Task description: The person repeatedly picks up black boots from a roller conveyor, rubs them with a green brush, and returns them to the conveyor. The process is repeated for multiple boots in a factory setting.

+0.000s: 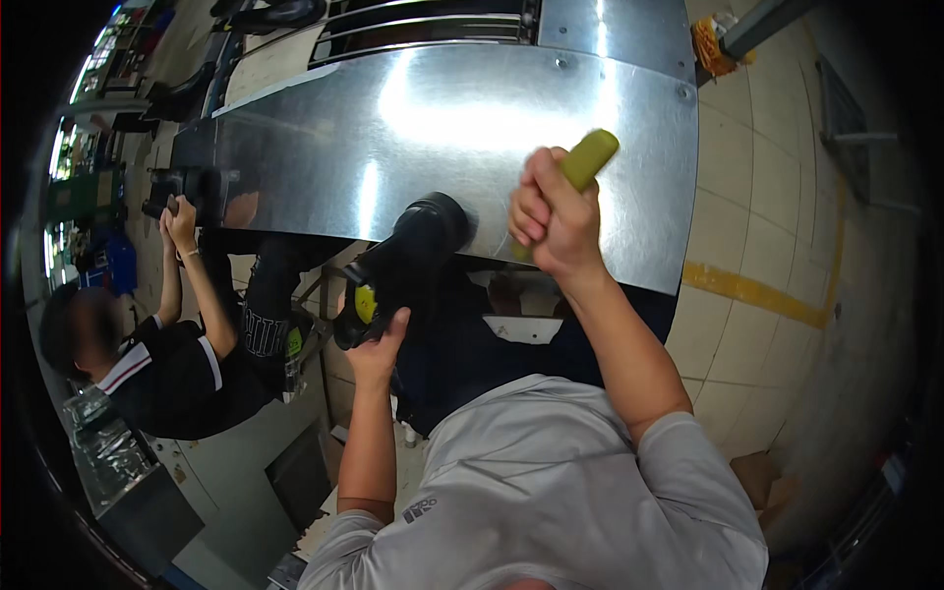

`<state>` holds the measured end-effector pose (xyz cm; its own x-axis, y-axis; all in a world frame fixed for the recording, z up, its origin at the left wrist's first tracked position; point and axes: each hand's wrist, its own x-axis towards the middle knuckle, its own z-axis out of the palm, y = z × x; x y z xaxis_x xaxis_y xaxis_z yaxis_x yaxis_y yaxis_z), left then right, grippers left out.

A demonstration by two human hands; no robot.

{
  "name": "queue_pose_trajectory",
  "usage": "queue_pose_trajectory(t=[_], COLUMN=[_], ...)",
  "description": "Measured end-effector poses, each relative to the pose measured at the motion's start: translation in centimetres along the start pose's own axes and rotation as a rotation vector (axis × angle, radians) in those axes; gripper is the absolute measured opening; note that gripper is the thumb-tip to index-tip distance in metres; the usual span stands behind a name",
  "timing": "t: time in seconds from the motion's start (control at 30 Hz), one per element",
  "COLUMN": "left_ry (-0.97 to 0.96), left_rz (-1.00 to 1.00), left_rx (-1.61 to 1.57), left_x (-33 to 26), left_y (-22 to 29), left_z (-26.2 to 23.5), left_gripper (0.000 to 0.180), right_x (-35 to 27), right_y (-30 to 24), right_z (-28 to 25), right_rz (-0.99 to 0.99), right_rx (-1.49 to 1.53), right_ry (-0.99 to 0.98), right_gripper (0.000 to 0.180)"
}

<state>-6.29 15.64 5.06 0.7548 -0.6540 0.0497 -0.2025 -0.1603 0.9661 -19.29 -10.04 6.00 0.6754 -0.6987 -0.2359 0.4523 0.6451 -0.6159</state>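
Overhead, right hand (551,218) fists smooth yellow-green handle (588,160); left hand (374,346) grips matte black flashlight (408,256); shiny steel sheet (334,157).

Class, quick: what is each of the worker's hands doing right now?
Left hand: closed on a black power tool.
Right hand: closed around a yellow-green handle, held at the metal sheet.
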Motion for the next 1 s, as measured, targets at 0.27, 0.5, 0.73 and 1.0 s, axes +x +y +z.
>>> queue_pose_trajectory(t=[0.27,0.5,0.73,1.0], left_ry=[-0.114,-0.136,-0.103,-0.394], left_rz=[-0.156,-0.188,-0.215,0.519], left_rx=[-0.141,-0.116,0.139,0.352], left_x=[1.4,0.7,2.5,7.3], left_y=[2.2,-0.1,2.3,6.3], left_z=[1.9,0.9,1.4,1.9], left_gripper=[0.076,0.084,0.068,0.047], right_x=[4.7,5.6,6.3,3.9], right_y=[1.7,2.6,2.5,-1.9], right_z=[3.5,4.4,6.9,1.0], right_rz=[-0.017,0.021,-0.092,-0.112], right_rx=[0.255,0.301,-0.064,0.042], right_ry=[-0.043,0.006,-0.018,-0.024], right_gripper=[0.038,0.037,0.030,0.033])
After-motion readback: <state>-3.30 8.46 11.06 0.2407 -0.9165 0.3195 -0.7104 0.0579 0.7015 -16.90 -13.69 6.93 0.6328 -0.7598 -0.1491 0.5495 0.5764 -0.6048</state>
